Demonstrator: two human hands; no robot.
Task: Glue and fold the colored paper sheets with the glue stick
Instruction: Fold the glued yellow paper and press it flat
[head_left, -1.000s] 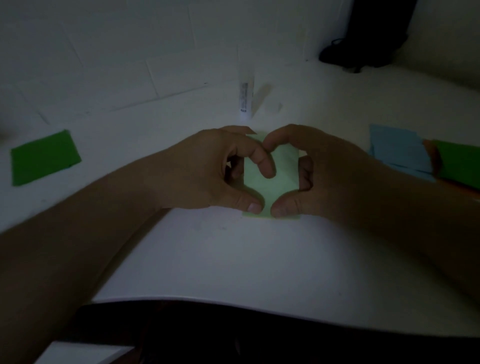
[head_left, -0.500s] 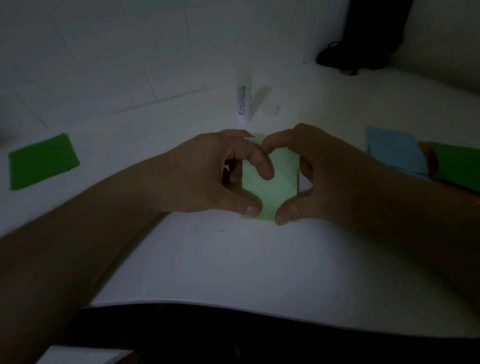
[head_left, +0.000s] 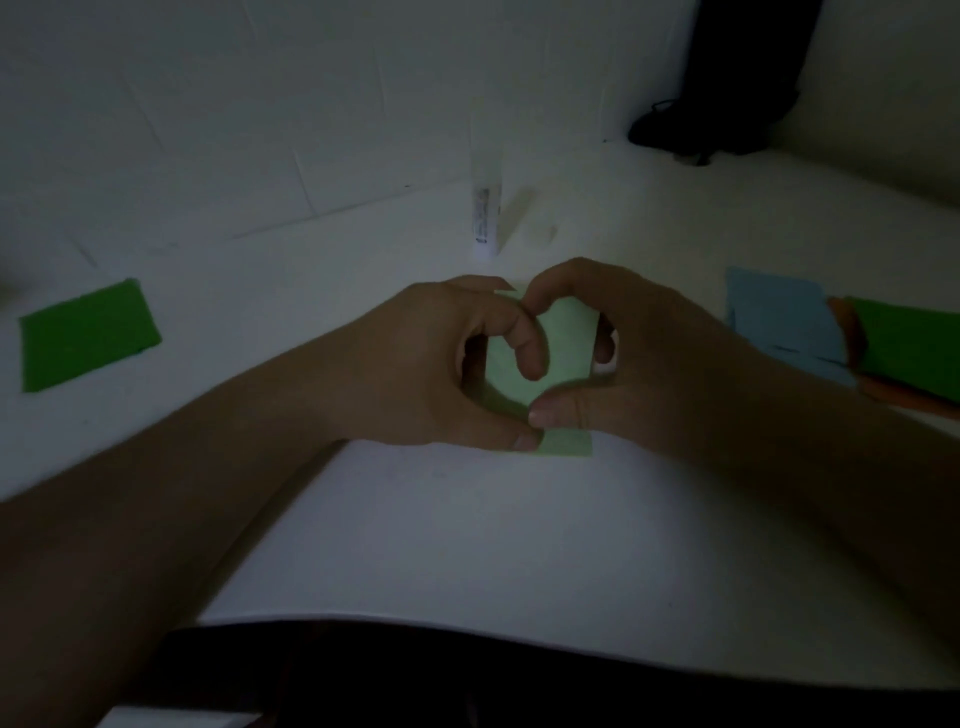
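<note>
A light green paper sheet (head_left: 569, 340) lies folded on the white table (head_left: 467, 545) in the middle. My left hand (head_left: 426, 364) presses on its left side, thumb at the near edge and index finger curled onto the sheet. My right hand (head_left: 644, 358) holds its right side, its thumb flat across the near part of the paper. Both hands cover much of the sheet. The white glue stick (head_left: 485, 208) stands upright behind the hands, untouched.
A dark green sheet (head_left: 85, 335) lies at the far left. At the right lie a light blue sheet (head_left: 779, 322), another dark green sheet (head_left: 909, 348) and an orange one (head_left: 844, 325) under them. A small cap (head_left: 543, 228) lies beside the glue stick. A dark object (head_left: 727, 93) stands at the back right.
My right thumb has slid left across the near part of the light green paper. My left hand has stayed in place on the sheet.
</note>
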